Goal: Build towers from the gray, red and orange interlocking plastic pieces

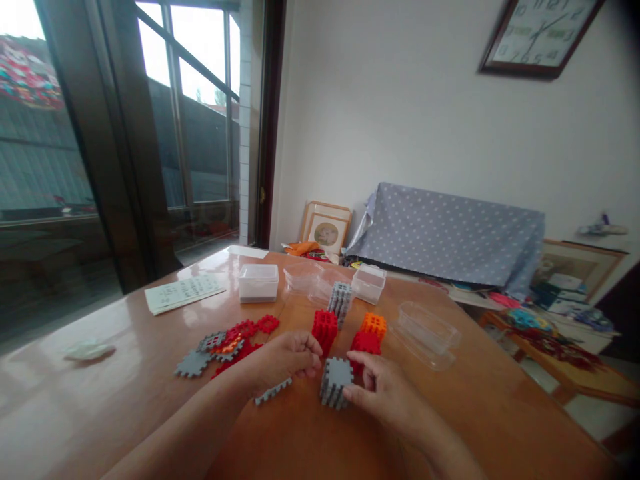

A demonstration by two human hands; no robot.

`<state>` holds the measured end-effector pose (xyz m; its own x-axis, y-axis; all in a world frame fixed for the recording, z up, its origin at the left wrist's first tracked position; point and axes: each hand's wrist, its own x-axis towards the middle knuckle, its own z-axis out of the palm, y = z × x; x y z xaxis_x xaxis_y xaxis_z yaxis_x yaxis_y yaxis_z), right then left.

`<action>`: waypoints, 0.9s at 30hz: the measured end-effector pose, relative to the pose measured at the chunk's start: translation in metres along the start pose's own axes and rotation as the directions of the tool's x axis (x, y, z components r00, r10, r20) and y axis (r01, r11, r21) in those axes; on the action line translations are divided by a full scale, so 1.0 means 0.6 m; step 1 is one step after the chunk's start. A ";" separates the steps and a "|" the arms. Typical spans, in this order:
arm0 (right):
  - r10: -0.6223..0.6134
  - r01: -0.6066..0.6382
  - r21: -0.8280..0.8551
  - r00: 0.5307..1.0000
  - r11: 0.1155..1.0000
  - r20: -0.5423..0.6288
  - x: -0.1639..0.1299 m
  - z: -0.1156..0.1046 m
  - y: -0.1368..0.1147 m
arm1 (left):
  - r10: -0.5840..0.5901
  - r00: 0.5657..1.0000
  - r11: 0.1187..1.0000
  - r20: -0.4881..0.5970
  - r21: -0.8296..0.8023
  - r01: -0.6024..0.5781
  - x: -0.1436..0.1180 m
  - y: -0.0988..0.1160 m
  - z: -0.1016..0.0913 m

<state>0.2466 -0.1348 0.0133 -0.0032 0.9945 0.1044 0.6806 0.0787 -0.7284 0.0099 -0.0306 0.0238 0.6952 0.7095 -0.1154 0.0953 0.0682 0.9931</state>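
Observation:
A stack of grey interlocking plastic tiles (339,375) with notched edges stands on the wooden table between my hands. My left hand (293,357) is just left of this stack, fingers curled together; whether anything is inside them is hidden. At the stack's right side is my right hand (383,383), its thumb at the tiles' edge and its index finger stretched apart from the thumb. Behind stand a red tile stack (325,328), a taller grey stack (341,300), another red stack (367,343) and an orange stack (375,324). Loose grey tiles (193,364) and red tiles (268,324) lie left, partly behind my left arm.
Two clear plastic boxes (259,283) (369,283) stand toward the table's (480,400) far edge. Clear plastic trays (427,333) lie at right and between the boxes. A paper with handwriting (185,293) and a crumpled white wrapper (87,351) lie left.

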 end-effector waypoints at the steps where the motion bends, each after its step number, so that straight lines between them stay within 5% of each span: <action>1: -0.001 0.001 0.011 1.000 1.000 -0.004 0.000 0.000 0.001 | 0.004 1.000 1.000 -0.001 -0.001 -0.004 -0.001 0.000 -0.001; 6: -0.001 0.001 -0.001 1.000 1.000 -0.023 0.004 0.000 0.008 | 0.065 0.995 0.998 -0.078 0.004 -0.065 -0.004 0.005 -0.024; 9: -0.006 0.004 -0.038 0.998 0.999 -0.056 0.006 0.000 0.008 | 0.136 0.959 0.990 -0.247 -0.011 -0.143 -0.003 0.014 -0.061; 13: -0.030 0.025 -0.045 0.994 0.999 -0.108 0.006 0.004 0.006 | 0.202 0.791 0.978 -0.578 0.168 -0.127 -0.003 0.016 -0.125; 16: -0.051 0.041 -0.069 0.988 0.997 -0.146 0.006 0.009 0.004 | 0.280 0.687 0.866 -0.670 0.485 0.120 0.000 0.004 -0.160; 19: -0.072 0.057 -0.089 0.983 0.994 -0.168 0.003 0.013 -0.003 | 0.307 0.685 0.764 -0.661 0.600 0.236 0.005 -0.014 -0.172; 27: -0.107 0.100 -0.044 0.972 0.994 -0.210 -0.005 0.015 -0.019 | 0.274 0.783 0.536 -0.558 0.765 0.358 0.018 -0.045 -0.144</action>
<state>0.2325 -0.1381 0.0153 0.0782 0.9435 0.3220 0.7084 0.1746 -0.6839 -0.0469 0.0358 -0.0022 0.1729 0.9659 0.1929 0.8446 -0.2462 0.4755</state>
